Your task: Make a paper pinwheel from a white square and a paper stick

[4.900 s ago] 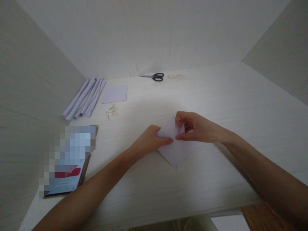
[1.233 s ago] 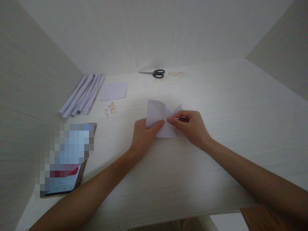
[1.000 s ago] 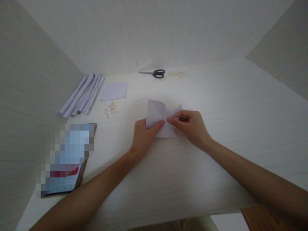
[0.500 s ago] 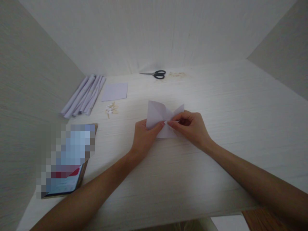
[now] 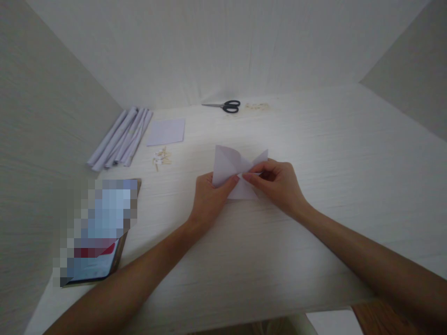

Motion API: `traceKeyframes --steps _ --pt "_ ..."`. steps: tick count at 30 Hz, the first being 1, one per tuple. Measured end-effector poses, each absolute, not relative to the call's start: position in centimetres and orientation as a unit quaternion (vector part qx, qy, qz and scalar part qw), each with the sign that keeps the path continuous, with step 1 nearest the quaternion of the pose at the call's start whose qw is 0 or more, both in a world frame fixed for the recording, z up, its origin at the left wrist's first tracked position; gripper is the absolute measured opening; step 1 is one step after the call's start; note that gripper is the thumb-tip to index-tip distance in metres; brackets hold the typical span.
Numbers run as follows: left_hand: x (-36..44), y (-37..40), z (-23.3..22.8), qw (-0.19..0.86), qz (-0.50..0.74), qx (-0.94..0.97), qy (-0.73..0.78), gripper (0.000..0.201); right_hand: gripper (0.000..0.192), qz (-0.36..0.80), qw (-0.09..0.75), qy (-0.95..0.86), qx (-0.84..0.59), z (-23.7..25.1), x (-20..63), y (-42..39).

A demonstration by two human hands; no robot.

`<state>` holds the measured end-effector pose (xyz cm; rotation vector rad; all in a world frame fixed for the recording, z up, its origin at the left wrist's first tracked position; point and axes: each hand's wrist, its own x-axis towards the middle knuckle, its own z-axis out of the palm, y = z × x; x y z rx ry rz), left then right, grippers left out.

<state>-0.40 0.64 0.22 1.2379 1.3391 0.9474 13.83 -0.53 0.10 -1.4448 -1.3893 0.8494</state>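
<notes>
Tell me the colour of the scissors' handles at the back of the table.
Black, on the scissors, seen in the head view.

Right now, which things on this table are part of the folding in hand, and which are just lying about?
In hand:
- folded white paper, pinched at its middle by the left hand and the right hand

Lying about:
- scissors at the far edge
- flat paper square
- rolled paper tubes
- small pale bits
- blurred screen at left
</notes>
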Motion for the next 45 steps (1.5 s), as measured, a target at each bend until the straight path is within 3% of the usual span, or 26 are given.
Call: traceKeyframes --steps 45 --pt "-0.3 0.59 0.26 0.517 0.386 0.515 0.565 0.028 0.02 0.325 0.461 -0.561 -0.606 0.22 13.64 -0.58"
